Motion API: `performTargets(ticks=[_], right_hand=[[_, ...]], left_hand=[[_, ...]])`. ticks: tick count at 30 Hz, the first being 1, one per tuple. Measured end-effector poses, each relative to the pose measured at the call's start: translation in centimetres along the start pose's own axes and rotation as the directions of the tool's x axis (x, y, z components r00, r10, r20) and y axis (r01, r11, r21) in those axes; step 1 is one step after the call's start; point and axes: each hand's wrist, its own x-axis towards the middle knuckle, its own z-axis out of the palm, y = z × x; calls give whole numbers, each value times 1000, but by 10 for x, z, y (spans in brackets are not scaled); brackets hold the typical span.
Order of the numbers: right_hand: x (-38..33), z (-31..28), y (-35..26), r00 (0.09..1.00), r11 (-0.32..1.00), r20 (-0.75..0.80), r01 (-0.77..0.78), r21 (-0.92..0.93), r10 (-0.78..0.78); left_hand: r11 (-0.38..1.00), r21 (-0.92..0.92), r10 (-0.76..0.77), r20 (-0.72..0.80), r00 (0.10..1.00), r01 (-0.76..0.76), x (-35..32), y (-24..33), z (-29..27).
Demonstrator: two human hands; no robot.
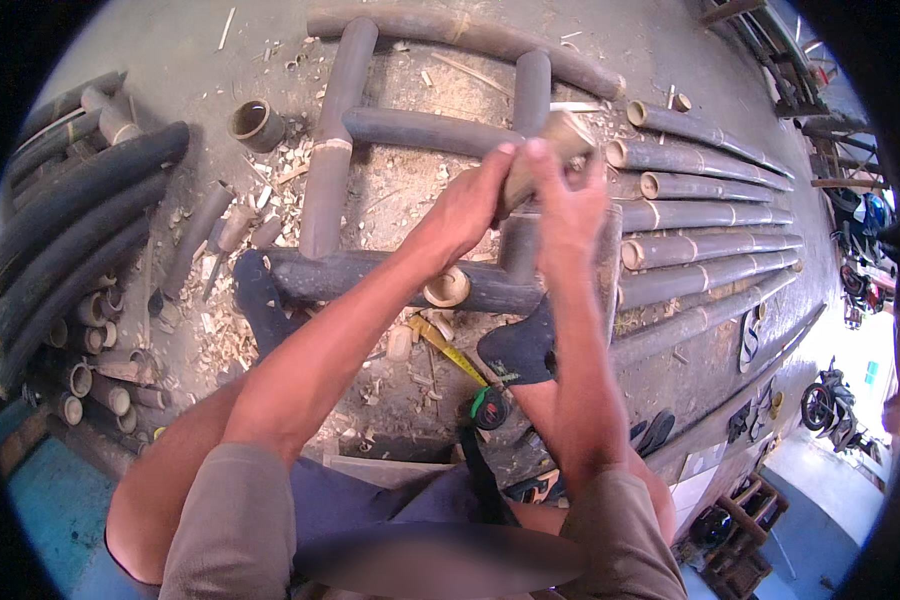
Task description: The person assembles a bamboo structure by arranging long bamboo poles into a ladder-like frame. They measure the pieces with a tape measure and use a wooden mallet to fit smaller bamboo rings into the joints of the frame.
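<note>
Both hands meet over a short, pale bamboo piece held above the floor. My left hand grips its lower end from the left. My right hand wraps it from the right, fingers pointing up. Under the hands lies a frame of dark bamboo poles laid crosswise on the concrete. A cut bamboo ring rests on the near pole. My feet in dark socks rest against that pole.
A yellow tape measure lies by my right foot. Several bamboo poles are stacked on the right, dark poles and short offcuts on the left. A bamboo ring and shavings litter the floor. Sandals lie far right.
</note>
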Motion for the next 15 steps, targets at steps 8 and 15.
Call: performTargets(ticks=[8, 15], right_hand=[[15, 87, 57, 805, 880, 517, -437, 185, 291], [18, 129, 90, 551, 960, 790, -85, -268, 269]], left_hand=[[898, -440, -107, -190, 976, 13, -8, -65, -7], [768, -609, -193, -518, 833, -201, 4, -114, 12]])
